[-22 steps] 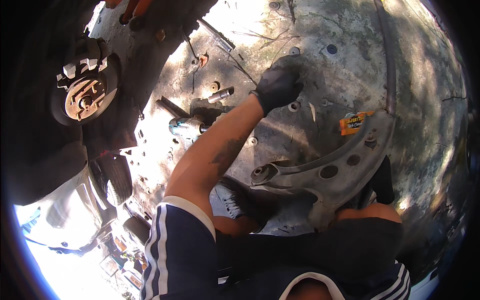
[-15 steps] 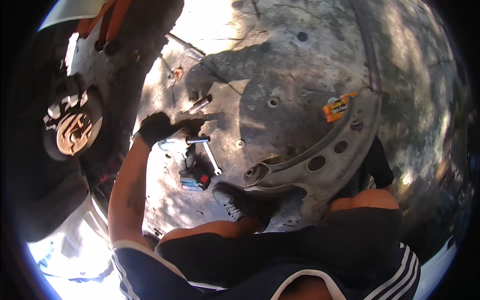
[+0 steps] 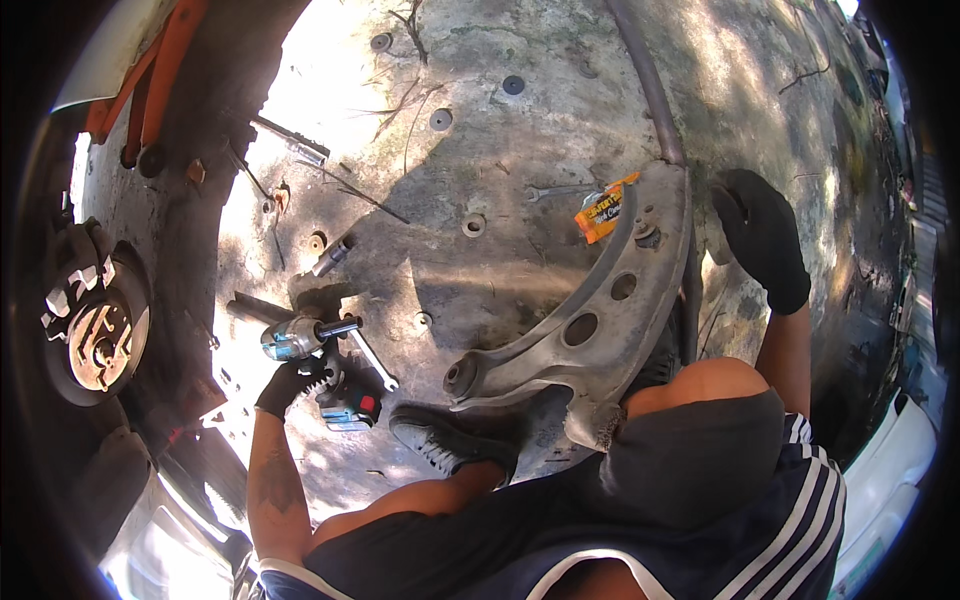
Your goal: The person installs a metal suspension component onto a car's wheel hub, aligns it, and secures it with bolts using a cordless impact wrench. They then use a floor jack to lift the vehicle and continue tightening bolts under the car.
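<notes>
My left hand (image 3: 292, 388), in a black glove, is at the handle of a teal and black cordless impact wrench (image 3: 290, 340) lying on the ground, its fingers curled against the handle. A dark socket (image 3: 340, 327) points right from the tool's nose, and a combination spanner (image 3: 374, 360) lies just beside it. My right hand (image 3: 763, 238), also black-gloved, hangs in the air with fingers extended, holding nothing. It is right of a grey metal control arm (image 3: 600, 300), which lies in front of my right knee.
A long pipe (image 3: 643, 70) runs away beyond the control arm. An orange packet (image 3: 605, 210) and another spanner (image 3: 560, 190) lie near it. Washers (image 3: 473, 225), a ratchet (image 3: 293, 140) and twigs are scattered about. At left are a wheel hub (image 3: 100, 350) and an orange stand (image 3: 160, 80).
My left hand has come back toward me, from beyond the impact wrench to its handle. My right hand has risen from beside my knee, out to the right. The view has shifted.
</notes>
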Demonstrator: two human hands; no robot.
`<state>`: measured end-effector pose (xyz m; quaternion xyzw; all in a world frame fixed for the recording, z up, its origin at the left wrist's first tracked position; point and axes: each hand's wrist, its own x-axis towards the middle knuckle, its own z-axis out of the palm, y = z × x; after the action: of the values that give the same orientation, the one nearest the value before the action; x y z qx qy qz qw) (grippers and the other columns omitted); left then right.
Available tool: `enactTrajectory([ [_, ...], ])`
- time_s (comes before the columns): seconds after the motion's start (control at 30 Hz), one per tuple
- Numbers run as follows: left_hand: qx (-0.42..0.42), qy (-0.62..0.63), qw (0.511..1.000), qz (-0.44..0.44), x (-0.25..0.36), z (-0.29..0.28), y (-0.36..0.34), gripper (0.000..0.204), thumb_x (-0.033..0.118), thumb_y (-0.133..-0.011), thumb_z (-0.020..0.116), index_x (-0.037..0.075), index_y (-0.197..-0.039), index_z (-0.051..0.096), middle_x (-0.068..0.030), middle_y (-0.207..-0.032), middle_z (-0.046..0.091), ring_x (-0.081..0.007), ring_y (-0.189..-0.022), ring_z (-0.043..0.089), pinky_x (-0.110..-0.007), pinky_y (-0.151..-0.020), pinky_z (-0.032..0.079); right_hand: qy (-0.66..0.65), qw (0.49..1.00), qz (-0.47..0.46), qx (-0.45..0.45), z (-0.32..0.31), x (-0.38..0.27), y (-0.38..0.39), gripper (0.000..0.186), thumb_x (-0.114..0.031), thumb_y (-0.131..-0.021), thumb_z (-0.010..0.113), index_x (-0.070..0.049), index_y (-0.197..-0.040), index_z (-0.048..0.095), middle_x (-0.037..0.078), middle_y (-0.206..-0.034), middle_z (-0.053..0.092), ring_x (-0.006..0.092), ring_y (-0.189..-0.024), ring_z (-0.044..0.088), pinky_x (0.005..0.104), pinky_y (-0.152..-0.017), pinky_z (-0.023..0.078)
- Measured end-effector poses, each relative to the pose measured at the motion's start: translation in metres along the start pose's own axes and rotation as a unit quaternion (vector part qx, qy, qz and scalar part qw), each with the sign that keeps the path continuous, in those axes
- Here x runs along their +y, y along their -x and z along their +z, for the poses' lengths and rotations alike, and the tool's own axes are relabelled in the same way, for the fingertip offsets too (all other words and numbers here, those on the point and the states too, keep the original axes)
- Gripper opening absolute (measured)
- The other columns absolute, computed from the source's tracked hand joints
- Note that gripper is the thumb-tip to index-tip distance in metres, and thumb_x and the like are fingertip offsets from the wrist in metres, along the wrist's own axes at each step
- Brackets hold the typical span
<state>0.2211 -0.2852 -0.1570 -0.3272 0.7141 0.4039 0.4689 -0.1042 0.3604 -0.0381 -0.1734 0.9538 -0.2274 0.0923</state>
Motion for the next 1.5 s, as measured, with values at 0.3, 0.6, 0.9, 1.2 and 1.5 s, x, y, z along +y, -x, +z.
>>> enactTrajectory([
  [0.3, 0.048, -0.033, 0.997, 0.047, -0.001, 0.016, -0.006, 0.049, 0.027, -0.082, 0.080, 0.002, -0.121, 0.063, -0.0084, -0.112, 0.070, -0.0178, -0.103, 0.063, -0.033, -0.091, 0.049, 0.121, 0.916, -0.264, -0.278, 0.093, -0.056, -0.117, 0.023, -0.021, -0.078, 0.073, -0.002, -0.090, 0.068, 0.016, -0.086, 0.069, 0.0340, -0.081, 0.069, 0.0432, -0.070, 0.054],
  [0.6, 0.043, 0.086, 0.995, 0.015, -0.019, 0.012, -0.009, 0.035, 0.013, -0.082, 0.079, -0.001, -0.112, 0.067, -0.0038, -0.095, 0.070, -0.0113, -0.086, 0.062, -0.027, -0.077, 0.050, 0.238, 0.845, -0.338, -0.339, 0.151, -0.034, -0.135, 0.016, -0.013, -0.071, 0.066, -0.003, -0.081, 0.073, 0.017, -0.084, 0.072, 0.0350, -0.081, 0.070, 0.0446, -0.069, 0.055],
  [0.9, 0.095, 0.117, 0.980, -0.132, 0.067, 0.044, 0.014, 0.012, 0.024, -0.091, 0.066, 0.013, -0.095, 0.068, 0.0031, -0.070, 0.063, -0.0067, -0.049, 0.053, -0.022, -0.044, 0.035, -0.164, 0.981, -0.094, -0.052, 0.019, -0.003, -0.086, 0.015, -0.017, -0.091, 0.055, -0.002, -0.091, 0.057, 0.015, -0.068, 0.059, 0.0317, -0.067, 0.062, 0.0439, -0.065, 0.047],
  [1.2, 0.075, 0.011, 0.997, -0.033, 0.009, 0.020, -0.019, 0.019, 0.012, -0.079, 0.069, 0.006, -0.096, 0.064, -0.0008, -0.084, 0.067, -0.0153, -0.067, 0.060, -0.030, -0.058, 0.047, 0.040, 0.998, -0.041, 0.017, -0.026, 0.072, 0.067, 0.018, -0.021, -0.095, 0.057, -0.004, -0.101, 0.060, 0.018, -0.084, 0.059, 0.0380, -0.081, 0.062, 0.0458, -0.075, 0.051],
  [1.5, 0.045, -0.458, 0.854, 0.242, 0.041, -0.092, -0.001, 0.035, -0.001, -0.069, 0.071, 0.000, -0.103, 0.064, -0.0038, -0.097, 0.070, -0.0158, -0.082, 0.065, -0.030, -0.067, 0.051, -0.046, 0.999, -0.008, -0.003, 0.026, 0.035, 0.101, 0.013, -0.020, -0.084, 0.062, -0.009, -0.079, 0.064, 0.012, -0.073, 0.060, 0.0309, -0.067, 0.064, 0.0443, -0.061, 0.052],
])
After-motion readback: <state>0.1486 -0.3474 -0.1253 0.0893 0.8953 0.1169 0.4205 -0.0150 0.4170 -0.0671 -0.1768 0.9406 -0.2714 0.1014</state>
